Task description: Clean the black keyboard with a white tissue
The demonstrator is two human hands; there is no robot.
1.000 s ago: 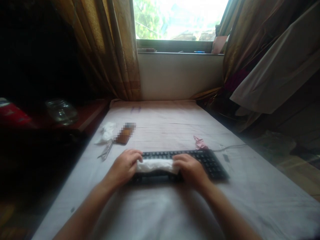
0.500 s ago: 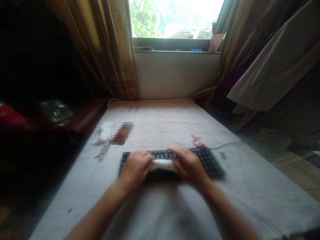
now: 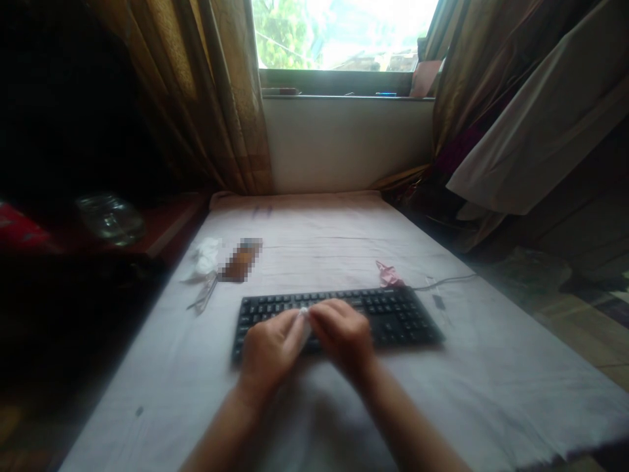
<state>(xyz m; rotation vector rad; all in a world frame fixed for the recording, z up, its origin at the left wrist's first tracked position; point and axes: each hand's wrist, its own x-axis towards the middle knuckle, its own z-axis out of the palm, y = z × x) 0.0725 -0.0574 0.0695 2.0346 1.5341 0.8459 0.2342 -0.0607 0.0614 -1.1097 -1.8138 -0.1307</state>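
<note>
Pretty sure this is someone's bedroom at home. Most of the lower frame is a mattress under a wrinkled pale sheet. Brownish-gold curtains hang either side of a window at top centre that looks onto trees. A glass jar sits on a reddish shelf at left, and a keyboard just lies on the bedding.

No readable text, keyboard legends (blurred)
</note>
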